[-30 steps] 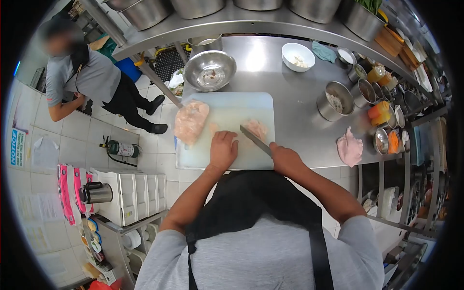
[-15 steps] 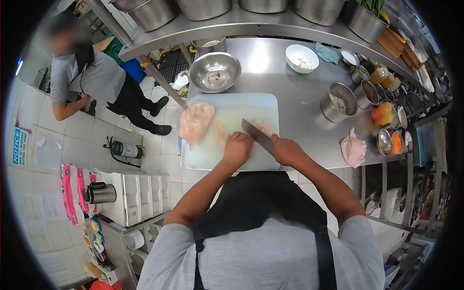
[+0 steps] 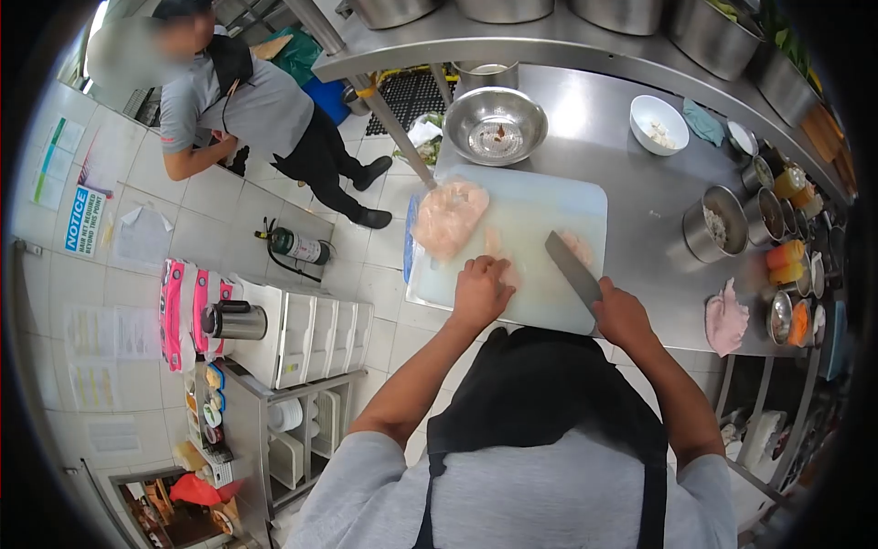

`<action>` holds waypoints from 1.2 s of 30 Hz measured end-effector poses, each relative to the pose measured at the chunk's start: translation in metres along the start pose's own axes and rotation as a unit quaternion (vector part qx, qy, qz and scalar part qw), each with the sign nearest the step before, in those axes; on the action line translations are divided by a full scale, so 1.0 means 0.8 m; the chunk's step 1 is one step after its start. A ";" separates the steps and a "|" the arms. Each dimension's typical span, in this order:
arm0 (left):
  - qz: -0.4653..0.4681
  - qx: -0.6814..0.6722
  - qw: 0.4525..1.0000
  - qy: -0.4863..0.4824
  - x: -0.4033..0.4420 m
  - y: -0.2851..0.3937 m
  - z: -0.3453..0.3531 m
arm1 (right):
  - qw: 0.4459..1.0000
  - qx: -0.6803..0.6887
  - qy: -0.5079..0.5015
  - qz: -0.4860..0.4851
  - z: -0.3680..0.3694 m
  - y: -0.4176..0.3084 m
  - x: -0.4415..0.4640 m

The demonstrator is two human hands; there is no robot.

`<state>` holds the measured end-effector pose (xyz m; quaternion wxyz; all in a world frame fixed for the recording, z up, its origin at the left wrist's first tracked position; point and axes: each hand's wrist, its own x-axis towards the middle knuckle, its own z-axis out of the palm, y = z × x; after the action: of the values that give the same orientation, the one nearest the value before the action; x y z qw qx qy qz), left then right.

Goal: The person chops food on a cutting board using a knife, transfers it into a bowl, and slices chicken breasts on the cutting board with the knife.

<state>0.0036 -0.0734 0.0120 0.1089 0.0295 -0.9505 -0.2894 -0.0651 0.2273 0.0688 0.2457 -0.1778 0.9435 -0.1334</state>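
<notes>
My right hand [image 3: 622, 314] is closed around the handle of a cleaver [image 3: 574, 269]. Its broad blade slants up and left over the white cutting board [image 3: 558, 188], beside a small pile of cut raw chicken [image 3: 576, 247]. To the left of the blade, my left hand [image 3: 485, 291] has its fingers bent over a piece of raw chicken [image 3: 512, 274]; the fingers partly cover it. A narrow strip of chicken [image 3: 493, 240] lies just beyond those fingertips. Larger pale pink raw chicken [image 3: 450, 218] is heaped on the board's left side.
Behind the board stands a perforated metal bowl [image 3: 496, 125]. A white bowl [image 3: 658, 125], a steel pot [image 3: 715, 226] and a pink cloth [image 3: 725, 318] are on the steel table to the right. Overhead runs a metal shelf [image 3: 512, 41]. Another person [image 3: 265, 110] stands at left.
The camera has turned, so the scene sits further right. The cleaver has moved away from my left hand, leaving a wider gap. My left hand's fingers have spread a little.
</notes>
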 end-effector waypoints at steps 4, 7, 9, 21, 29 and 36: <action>-0.025 0.029 0.999 -0.031 0.007 -0.017 0.015 | 1.000 0.002 0.011 -0.008 0.007 0.006 0.003; -0.010 0.008 1.000 -0.019 0.008 -0.028 0.014 | 1.000 0.004 0.010 0.001 0.004 0.001 0.002; -0.004 -0.018 1.000 -0.015 0.007 -0.033 0.012 | 1.000 0.009 0.007 0.007 0.003 0.000 0.001; 0.007 -0.173 0.984 -0.036 0.028 -0.002 -0.004 | 1.000 0.022 0.015 0.010 0.003 0.002 0.000; 0.116 0.053 0.991 0.026 0.038 0.001 0.068 | 0.999 0.030 0.014 0.000 0.006 0.008 0.004; 0.182 -0.006 0.981 -0.061 0.022 0.020 0.059 | 0.999 0.040 0.022 -0.024 0.004 0.006 -0.003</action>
<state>-0.0238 -0.0367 -0.0142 0.1020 -0.1622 -0.9430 -0.2721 -0.0629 0.2322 0.0658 0.2290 -0.1875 0.9379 -0.1810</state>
